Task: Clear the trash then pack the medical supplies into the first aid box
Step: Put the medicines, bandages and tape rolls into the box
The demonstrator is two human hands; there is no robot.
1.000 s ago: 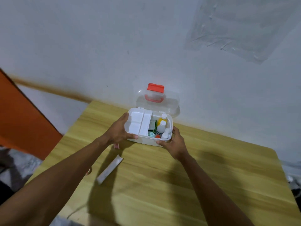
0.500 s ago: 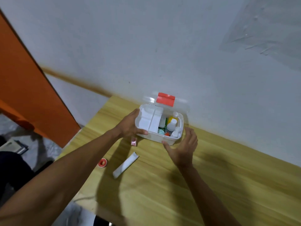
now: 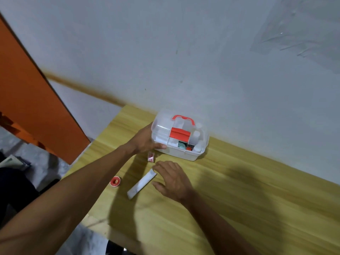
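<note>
One pale wall [image 3: 184, 52] is filling the upper half of the view. A clear sheet [image 3: 303, 34] is clinging to it at upper right, its outline running off the frame. A wooden table [image 3: 248, 199] is standing against this wall, with its near and right edges cut off. An orange panel [image 3: 27, 98] is occupying the left side, only partly seen. The floor [image 3: 42, 162] below it is showing dark shapes too dim to name.

The box [image 3: 184, 153] is sitting on the table's far side, close to the wall. Its translucent lid [image 3: 161, 124] is lying down over the base, with a red handle [image 3: 183, 119] on top and a red latch [image 3: 180, 135] at the front. Whether the latch is fastened cannot be told. Bottles are showing faintly through the plastic, their labels unreadable.

The left hand [image 3: 145, 139] is gripping the box's left end; the thumb is lying along the front wall and the fingers are passing behind, out of sight. The right hand [image 3: 173, 181] is hovering low before the box, fingers straight and spread, holding nothing. Its fingertips are reaching the far end of a white packet [image 3: 141, 184] lying diagonally, but blur is hiding any contact.

A red roll [image 3: 115, 181] is lying near the table's left edge, well apart from the box. A small red item [image 3: 151, 157], too blurred to identify, is lying just before the box's left corner.
</note>
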